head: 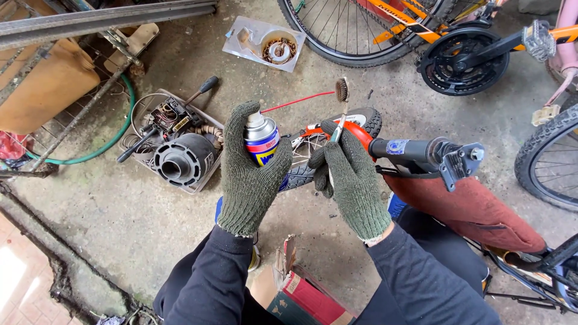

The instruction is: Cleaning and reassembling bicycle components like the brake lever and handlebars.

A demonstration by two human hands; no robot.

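Observation:
My left hand [250, 171], in a grey-green knit glove, grips a blue and yellow spray can [262, 139] upright, one finger on its top. A thin red straw [298, 100] runs from the can's nozzle to the bristles of a small brush [342, 90]. My right hand [352, 177], gloved the same way, holds that brush by its slim handle, bristles up. Just behind the hands lies a small bicycle with an orange fender [355, 129] and a black tyre [370, 117]. Its black seat post and clamp [442, 156] stick out to the right.
A tray with an electric motor and loose parts [177, 153] lies left on the concrete floor. A clear package holding a chain [265, 45] sits behind. An orange bicycle's wheel and crank [463, 57] stand at back right. A torn cardboard box [301, 295] is between my knees.

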